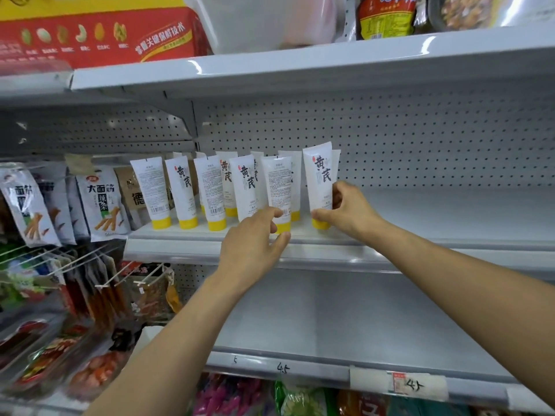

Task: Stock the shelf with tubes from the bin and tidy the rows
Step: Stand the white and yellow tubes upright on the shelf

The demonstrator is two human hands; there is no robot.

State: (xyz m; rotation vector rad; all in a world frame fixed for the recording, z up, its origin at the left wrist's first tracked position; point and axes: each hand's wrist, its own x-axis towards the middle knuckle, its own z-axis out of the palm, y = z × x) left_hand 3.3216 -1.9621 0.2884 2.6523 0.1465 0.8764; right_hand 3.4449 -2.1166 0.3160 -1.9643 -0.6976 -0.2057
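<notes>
Several white tubes with yellow caps stand cap-down in two rows on the middle grey shelf (pixel 420 235). My right hand (pixel 345 207) grips the rightmost tube (pixel 319 178) near its cap; black characters face me. My left hand (pixel 255 243) pinches the yellow cap of the neighbouring tube (pixel 279 187), which shows its fine-print back. The leftmost tube (pixel 151 190) and another tube (pixel 210 193) also show their backs. The bin is out of view.
Snack bags (pixel 99 202) hang on pegs to the left of the tubes. A red box (pixel 102 37) sits on the top shelf. The pegboard back wall (pixel 435 139) and the shelf below (pixel 345 319) are bare. Price tags (pixel 414 384) line the lower edge.
</notes>
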